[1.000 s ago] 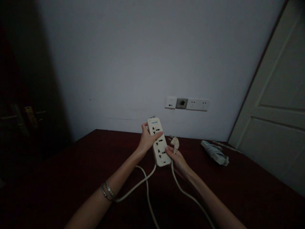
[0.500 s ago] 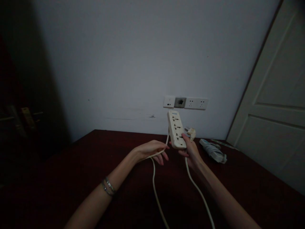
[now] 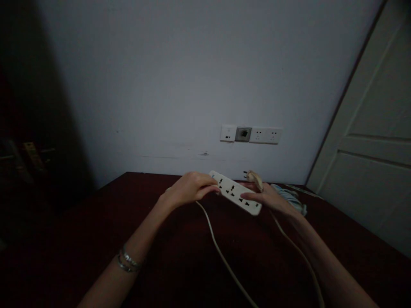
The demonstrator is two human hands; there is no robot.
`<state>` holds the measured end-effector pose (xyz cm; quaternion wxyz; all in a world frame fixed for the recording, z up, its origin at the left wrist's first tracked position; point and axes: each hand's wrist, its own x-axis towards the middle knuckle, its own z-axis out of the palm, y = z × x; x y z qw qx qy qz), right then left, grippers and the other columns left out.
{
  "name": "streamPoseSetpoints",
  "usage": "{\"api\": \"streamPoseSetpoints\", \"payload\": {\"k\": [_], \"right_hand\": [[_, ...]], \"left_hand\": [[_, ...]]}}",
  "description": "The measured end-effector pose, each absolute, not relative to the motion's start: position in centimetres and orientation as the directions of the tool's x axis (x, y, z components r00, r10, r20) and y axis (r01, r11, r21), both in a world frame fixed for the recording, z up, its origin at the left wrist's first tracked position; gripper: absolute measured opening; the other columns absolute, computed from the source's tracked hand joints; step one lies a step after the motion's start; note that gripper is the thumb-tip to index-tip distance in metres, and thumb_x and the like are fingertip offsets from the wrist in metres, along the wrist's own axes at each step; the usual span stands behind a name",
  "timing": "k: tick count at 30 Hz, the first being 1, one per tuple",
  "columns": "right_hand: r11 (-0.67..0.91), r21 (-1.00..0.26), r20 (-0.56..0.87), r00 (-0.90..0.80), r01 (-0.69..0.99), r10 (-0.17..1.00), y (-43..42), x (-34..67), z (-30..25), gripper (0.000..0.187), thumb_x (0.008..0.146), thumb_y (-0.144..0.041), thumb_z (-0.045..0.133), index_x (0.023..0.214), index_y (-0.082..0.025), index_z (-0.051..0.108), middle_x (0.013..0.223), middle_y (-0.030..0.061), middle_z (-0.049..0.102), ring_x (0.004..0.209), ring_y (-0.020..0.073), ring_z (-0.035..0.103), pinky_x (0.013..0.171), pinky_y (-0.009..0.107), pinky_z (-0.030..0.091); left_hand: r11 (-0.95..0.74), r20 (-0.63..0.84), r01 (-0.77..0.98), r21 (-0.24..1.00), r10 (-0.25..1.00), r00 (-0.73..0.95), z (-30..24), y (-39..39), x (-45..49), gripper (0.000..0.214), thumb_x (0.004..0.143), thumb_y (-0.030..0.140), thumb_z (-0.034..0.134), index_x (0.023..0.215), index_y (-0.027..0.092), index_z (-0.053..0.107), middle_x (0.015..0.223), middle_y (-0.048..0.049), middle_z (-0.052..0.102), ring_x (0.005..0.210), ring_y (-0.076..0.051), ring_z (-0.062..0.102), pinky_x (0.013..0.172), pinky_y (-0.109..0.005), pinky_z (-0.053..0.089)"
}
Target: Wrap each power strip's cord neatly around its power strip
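A white power strip (image 3: 235,192) lies nearly flat above the dark red table (image 3: 80,239), held between both hands. My left hand (image 3: 189,188) is closed round its left end. My right hand (image 3: 268,197) grips its right end with the thumb on top, and also holds the cream plug (image 3: 254,177), whose pins point left. The strip's white cord (image 3: 224,261) trails down toward me across the table, and a second stretch of cord runs under my right forearm.
A row of wall sockets (image 3: 251,134) sits on the white wall just above the table's back edge. A bundled whitish item (image 3: 290,197) lies on the table behind my right hand. A white door (image 3: 372,141) stands at the right, a dark door with a handle (image 3: 28,156) at the left.
The power strip has swung from upright in my right hand to nearly flat. My left hand, open beside the cord half a second ago, has closed on the strip's left end.
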<state>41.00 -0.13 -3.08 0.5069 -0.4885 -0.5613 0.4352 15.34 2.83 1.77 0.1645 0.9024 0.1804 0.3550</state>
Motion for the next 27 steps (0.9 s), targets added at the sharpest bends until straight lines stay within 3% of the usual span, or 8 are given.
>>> {"api": "streamPoseSetpoints", "payload": {"k": [4,10,18,22,24,27], "right_hand": [[0.106,-0.990,0.080,-0.246,0.093,0.966,-0.6,40.5,-4.0,0.035,0.055,-0.009,0.074,0.090,-0.013,0.071,0.094,0.0090,0.072,0.076,0.0203,0.066,0.067,0.028,0.052],[-0.015,-1.000,-0.018,-0.418,0.009,0.908,-1.2,39.7,-4.1,0.040,0.049,-0.007,0.074,0.088,-0.015,0.066,0.086,0.0089,0.072,0.070,0.0194,0.066,0.062,0.028,0.052],[-0.065,-0.993,-0.022,-0.388,-0.098,0.922,-2.2,39.6,-3.5,0.034,0.045,-0.011,0.072,0.079,-0.013,0.068,0.073,0.0091,0.071,0.062,0.0199,0.065,0.054,0.028,0.051],[-0.044,-0.990,0.015,-0.408,-0.135,0.913,-1.9,38.8,-3.6,0.039,0.045,-0.016,0.074,0.084,-0.013,0.070,0.073,0.0086,0.071,0.065,0.0196,0.066,0.059,0.027,0.052],[-0.006,-0.990,0.048,-0.369,-0.144,0.928,-1.8,38.3,-3.6,0.044,0.044,-0.019,0.076,0.087,-0.011,0.070,0.075,0.0096,0.071,0.064,0.0193,0.066,0.059,0.026,0.051],[0.084,-0.990,0.109,-0.241,-0.111,0.964,-1.6,38.1,-3.5,0.050,0.044,-0.023,0.077,0.092,-0.010,0.070,0.079,0.0112,0.072,0.066,0.0214,0.066,0.060,0.028,0.051]], "left_hand": [[-0.853,0.580,0.190,0.486,0.477,0.660,1.9,3.7,14.7,0.015,0.078,0.029,0.057,0.077,0.026,0.072,0.078,-0.0035,0.071,0.072,-0.016,0.062,0.071,-0.027,0.046],[-0.759,0.570,0.148,0.634,0.589,0.573,0.5,6.3,14.4,0.013,0.074,0.031,0.062,0.073,0.024,0.073,0.075,-0.0033,0.072,0.071,-0.016,0.064,0.070,-0.029,0.049],[-0.701,0.559,0.112,0.704,0.645,0.521,-0.5,7.9,14.3,0.014,0.072,0.032,0.063,0.072,0.022,0.072,0.077,-0.0046,0.072,0.075,-0.017,0.064,0.075,-0.031,0.049],[-0.619,0.497,0.056,0.783,0.678,0.542,-2.0,9.4,14.5,0.022,0.076,0.035,0.060,0.075,0.016,0.072,0.072,-0.0053,0.069,0.067,-0.014,0.061,0.065,-0.027,0.048],[-0.585,0.470,0.051,0.810,0.697,0.542,-3.3,10.5,14.9,0.029,0.078,0.038,0.056,0.079,0.012,0.070,0.068,-0.0052,0.067,0.061,-0.014,0.059,0.058,-0.025,0.047],[-0.633,0.504,0.061,0.772,0.667,0.548,-5.3,11.9,15.7,0.029,0.077,0.035,0.058,0.088,0.011,0.069,0.079,-0.0081,0.069,0.074,-0.017,0.062,0.068,-0.028,0.049]]}}
